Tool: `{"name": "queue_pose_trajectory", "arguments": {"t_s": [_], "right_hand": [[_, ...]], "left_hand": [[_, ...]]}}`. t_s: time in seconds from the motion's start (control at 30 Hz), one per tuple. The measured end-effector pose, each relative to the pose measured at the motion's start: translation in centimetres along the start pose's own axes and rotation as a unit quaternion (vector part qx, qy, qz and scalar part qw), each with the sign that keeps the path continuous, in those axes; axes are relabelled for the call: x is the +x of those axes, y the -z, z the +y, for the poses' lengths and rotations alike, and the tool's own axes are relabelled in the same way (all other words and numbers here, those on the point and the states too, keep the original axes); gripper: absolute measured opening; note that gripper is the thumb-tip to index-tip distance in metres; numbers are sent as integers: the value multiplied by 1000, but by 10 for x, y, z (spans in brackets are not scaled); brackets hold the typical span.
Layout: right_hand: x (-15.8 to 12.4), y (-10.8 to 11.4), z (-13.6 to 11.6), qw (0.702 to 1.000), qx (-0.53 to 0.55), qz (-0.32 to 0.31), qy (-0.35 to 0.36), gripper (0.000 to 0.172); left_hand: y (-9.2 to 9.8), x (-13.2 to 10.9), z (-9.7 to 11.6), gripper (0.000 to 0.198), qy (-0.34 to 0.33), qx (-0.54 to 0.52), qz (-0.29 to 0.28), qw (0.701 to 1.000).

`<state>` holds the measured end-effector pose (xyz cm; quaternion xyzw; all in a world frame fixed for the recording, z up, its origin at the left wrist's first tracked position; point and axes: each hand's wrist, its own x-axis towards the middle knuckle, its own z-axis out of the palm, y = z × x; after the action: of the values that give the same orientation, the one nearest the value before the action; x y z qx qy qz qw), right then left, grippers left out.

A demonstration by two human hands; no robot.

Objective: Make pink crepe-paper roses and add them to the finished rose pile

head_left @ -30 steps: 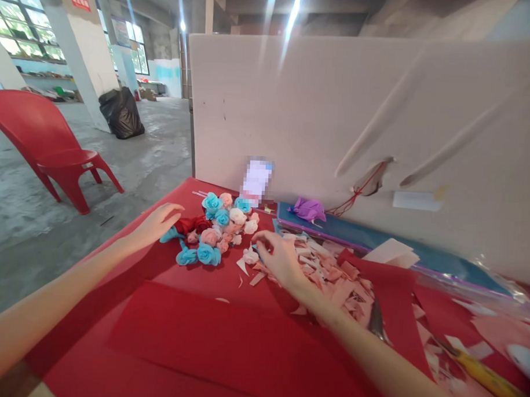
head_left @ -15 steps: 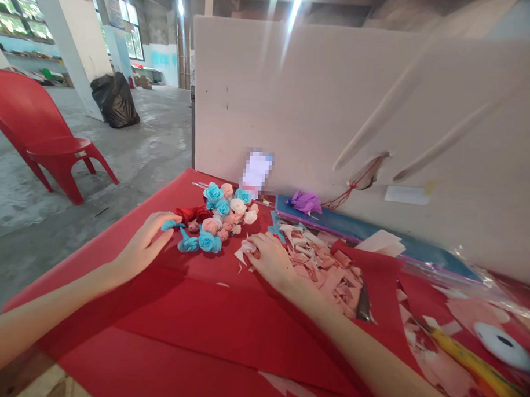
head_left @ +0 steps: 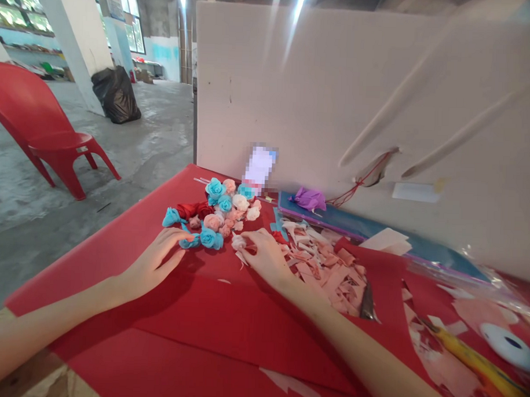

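My left hand has its fingers stretched out, thumb apart, and the fingertips reach the edge of a blue paper flower. Between the thumb and fingers of my right hand is a small pale pink paper flower, with a loose strip hanging below it. A cluster of paper flowers lies between and beyond my hands: another blue flower, a dark red flower, a peach flower and a white flower. One more blue flower sits at the cluster's left end.
Pink paper strips are heaped right of my right hand. Behind them lie a purple paper piece and a blue folder. A phone leans on the pale panel. A yellow-handled tool and a white oval object lie at right.
My left hand has shifted right, away from the leftmost blue flower to the one beside it. My right hand, with the pale pink flower, has moved slightly left.
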<state>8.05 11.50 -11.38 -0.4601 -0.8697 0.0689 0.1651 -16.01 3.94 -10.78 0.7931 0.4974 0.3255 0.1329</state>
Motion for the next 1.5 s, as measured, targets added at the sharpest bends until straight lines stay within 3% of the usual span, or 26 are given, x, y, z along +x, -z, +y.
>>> {"name": "queue_pose_trajectory", "arguments": {"t_s": [0.4, 0.6, 0.77, 1.0, 1.1, 1.3, 1.5], "right_hand": [[16, -8, -1, 1000, -1, 26, 5, 19], [16, 18, 24, 999, -14, 48, -20, 20], [10, 34, 51, 998, -44, -2, -36, 20], [18, 15, 61, 997, -42, -52, -30, 25], [20, 13, 63, 999, -20, -42, -18, 25], [10, 26, 57, 997, 33, 39, 49, 22], [3, 18, 51, 988, 58, 21, 139, 30]], "left_hand": [[-3, -3, -3, 21, 10, 10, -10, 1000], [-5, -7, -3, 22, 13, 10, -23, 1000], [-8, -10, 0, 21, 6, 8, -36, 999], [-12, -14, -1, 22, 6, 13, -39, 999], [-14, -15, -1, 22, 7, 13, -37, 999], [-13, -12, -4, 22, 0, 18, -52, 998], [-13, -12, -6, 23, -7, 24, -58, 998]]}}
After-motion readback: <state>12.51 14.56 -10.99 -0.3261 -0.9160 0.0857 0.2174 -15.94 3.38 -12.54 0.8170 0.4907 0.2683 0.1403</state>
